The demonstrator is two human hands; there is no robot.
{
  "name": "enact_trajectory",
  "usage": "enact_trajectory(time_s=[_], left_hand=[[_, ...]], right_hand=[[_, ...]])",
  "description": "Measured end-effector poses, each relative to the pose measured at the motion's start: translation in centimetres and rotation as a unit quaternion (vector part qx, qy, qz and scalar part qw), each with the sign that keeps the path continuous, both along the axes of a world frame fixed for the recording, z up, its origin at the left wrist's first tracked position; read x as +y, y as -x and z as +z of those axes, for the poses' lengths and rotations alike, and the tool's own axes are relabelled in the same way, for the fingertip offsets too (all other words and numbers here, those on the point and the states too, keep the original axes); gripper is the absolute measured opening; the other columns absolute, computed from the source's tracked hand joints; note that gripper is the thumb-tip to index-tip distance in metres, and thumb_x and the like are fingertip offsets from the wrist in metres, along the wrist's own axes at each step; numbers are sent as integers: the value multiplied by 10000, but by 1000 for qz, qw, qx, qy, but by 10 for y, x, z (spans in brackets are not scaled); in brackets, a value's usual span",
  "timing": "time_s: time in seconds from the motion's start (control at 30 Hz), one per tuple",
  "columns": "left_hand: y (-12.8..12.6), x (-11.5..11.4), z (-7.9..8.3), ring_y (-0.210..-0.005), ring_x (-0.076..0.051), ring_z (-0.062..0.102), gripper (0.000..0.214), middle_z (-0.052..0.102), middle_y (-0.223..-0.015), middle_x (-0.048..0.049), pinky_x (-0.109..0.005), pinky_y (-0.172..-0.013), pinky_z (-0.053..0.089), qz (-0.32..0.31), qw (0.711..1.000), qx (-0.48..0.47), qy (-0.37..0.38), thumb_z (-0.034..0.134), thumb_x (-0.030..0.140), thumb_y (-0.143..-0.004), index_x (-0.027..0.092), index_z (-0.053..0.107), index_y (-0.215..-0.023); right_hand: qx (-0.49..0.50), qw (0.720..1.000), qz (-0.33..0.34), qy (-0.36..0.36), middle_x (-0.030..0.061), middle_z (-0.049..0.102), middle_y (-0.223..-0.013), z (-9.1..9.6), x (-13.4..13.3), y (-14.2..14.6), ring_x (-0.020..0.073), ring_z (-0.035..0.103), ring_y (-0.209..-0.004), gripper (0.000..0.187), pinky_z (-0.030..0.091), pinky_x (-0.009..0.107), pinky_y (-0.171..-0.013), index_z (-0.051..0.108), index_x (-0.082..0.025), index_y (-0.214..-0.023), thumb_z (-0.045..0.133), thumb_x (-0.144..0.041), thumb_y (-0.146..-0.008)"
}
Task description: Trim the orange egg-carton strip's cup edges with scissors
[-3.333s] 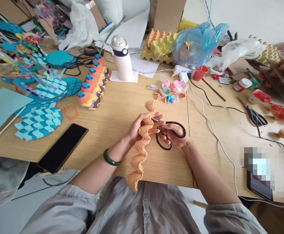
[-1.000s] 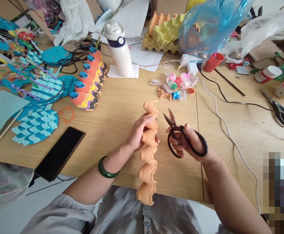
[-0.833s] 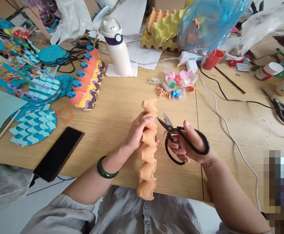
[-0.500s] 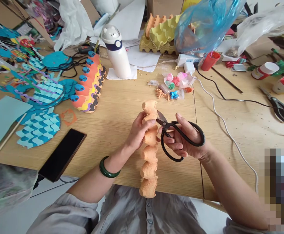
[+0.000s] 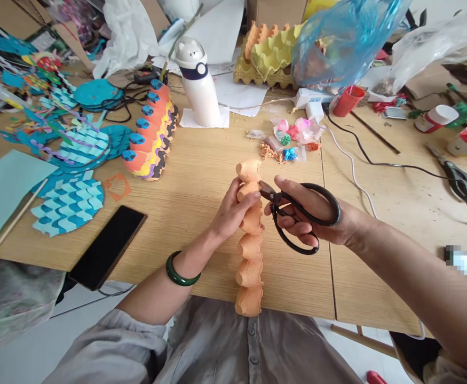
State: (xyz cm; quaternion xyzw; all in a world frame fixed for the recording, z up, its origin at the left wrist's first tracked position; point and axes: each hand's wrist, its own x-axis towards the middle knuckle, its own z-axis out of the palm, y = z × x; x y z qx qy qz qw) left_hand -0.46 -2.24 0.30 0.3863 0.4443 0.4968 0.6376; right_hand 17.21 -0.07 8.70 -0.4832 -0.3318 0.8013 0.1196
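Observation:
My left hand (image 5: pixel 233 210) is closed round the upper part of an orange egg carton strip (image 5: pixel 250 248), thumb across its front. The strip stretches lengthwise toward my body, a row of several bumpy cups with a ragged right edge. In my right hand (image 5: pixel 303 213) are black-handled scissors (image 5: pixel 329 205), with the thumb and fingers through the loops. Their blades meet the strip's right edge just above my left thumb; the tips are hidden there.
A painted egg carton piece (image 5: pixel 153 133), a white bottle (image 5: pixel 199 88) and a phone (image 5: pixel 109 246) lie or stand to the left. Clay packets (image 5: pixel 293 133) are ahead. Egg trays (image 5: pixel 269 56) stand behind; a white cable (image 5: pixel 353 165) and second scissors (image 5: pixel 459 176) are on the right.
The scissor handles have come closer together and my right forearm has swung outward and up. My left hand keeps its hold on the strip. The whole view has shifted slightly.

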Motion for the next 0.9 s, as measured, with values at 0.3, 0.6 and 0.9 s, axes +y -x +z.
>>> enact_trajectory(time_s=[0.3,0.6,0.9], left_hand=[[-2,-1,-2,-708,-142,642,438,633,-949,6,-245,-514,595,-14,1000,-9,14,771,427,-822,254,553,-1161],[1,5,5,-624,-137,612,414,703,-943,-53,-262,-452,576,-42,992,-71,95,701,468,-816,185,642,-1113],[10,12,-6,-638,-146,662,428,750,-975,-74,-212,-432,546,-90,977,-135,139,621,475,-873,212,689,-1204]], right_hand=[[-81,995,-19,-53,-61,375,-501,-12,-6,12,49,267,-364,541,269,180,-252,573,-180,-765,635,-703,-888],[-58,989,-63,-121,-54,449,-586,-32,-11,-5,90,399,-415,536,433,244,-325,581,-204,-882,661,-734,-845],[-160,927,-58,-335,-76,485,-542,-57,-30,-12,84,469,-402,460,435,206,-356,618,-194,-894,718,-641,-855]])
